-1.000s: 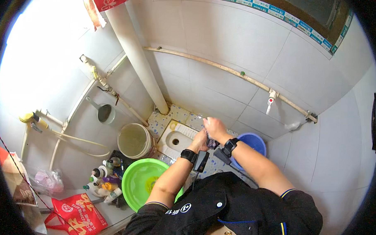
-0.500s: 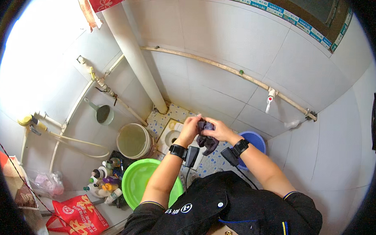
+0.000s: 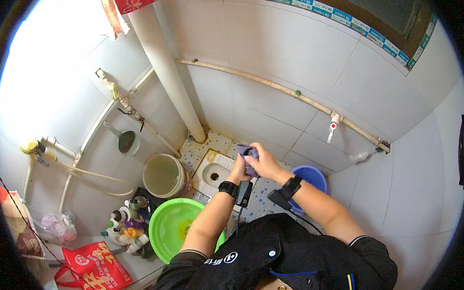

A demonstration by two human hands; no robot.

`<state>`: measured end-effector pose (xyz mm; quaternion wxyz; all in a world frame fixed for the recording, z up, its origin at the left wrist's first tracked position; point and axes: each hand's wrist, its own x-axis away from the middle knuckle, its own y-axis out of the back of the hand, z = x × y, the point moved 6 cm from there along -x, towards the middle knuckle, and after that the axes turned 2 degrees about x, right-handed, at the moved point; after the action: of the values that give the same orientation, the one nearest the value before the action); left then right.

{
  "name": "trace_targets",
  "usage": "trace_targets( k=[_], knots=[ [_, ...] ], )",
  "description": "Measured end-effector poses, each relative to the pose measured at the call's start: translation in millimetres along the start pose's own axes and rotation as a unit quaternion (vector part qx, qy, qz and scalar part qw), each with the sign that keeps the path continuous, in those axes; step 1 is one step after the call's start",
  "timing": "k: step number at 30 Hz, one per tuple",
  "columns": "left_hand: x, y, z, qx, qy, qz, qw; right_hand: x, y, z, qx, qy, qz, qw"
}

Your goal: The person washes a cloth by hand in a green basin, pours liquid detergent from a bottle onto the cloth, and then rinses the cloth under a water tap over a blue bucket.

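Note:
Both of my hands meet in front of me around a dark purple-grey cloth (image 3: 248,157), bunched up small. My left hand (image 3: 239,171) grips it from the lower left, its fingers partly hidden behind the cloth. From the right, my right hand (image 3: 263,162) presses over it with curled fingers. The squat toilet (image 3: 210,171) lies in the floor just left of and below the hands. A green basin (image 3: 163,225) stands beside my left forearm, with a little liquid and a yellowish patch in it. Past my right wrist is a blue bucket (image 3: 312,177).
A white bucket of water (image 3: 162,176) stands left of the toilet. Several bottles (image 3: 129,226) crowd beside the basin, near a red bag (image 3: 97,268). A dipper (image 3: 127,141) hangs by the left wall. Pipes run along the walls, with a tap (image 3: 333,127) at right.
The cloth, which hung down below my hands, is now gathered into a compact bunch. My hands have turned and my left hand has moved slightly lower, showing more of the toilet.

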<state>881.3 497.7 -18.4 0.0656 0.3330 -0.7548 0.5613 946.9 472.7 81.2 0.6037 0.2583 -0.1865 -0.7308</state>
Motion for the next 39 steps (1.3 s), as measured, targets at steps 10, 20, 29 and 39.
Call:
trace_targets(
  k=[10, 20, 29, 39],
  knots=[
    [14.2, -33.9, -14.3, -0.162, -0.143, -0.087, 0.973, -6.5, 7.1, -15.2, 0.019, -0.097, -0.050, 0.994],
    [57.5, -59.6, -59.2, -0.387, -0.254, -0.068, 0.884, -26.8, 4.1, -10.1, -0.013, -0.067, -0.081, 0.994],
    [63.4, -41.1, -65.3, -0.480, -0.236, -0.087, 0.840, -19.5, -29.3, -14.3, -0.419, -0.221, 0.140, 0.870],
    [59.1, -32.0, -41.9, -0.033, -0.082, 0.055, 0.995, -30.8, -16.8, -13.0, -0.539, -0.167, 0.082, 0.821]
  ],
)
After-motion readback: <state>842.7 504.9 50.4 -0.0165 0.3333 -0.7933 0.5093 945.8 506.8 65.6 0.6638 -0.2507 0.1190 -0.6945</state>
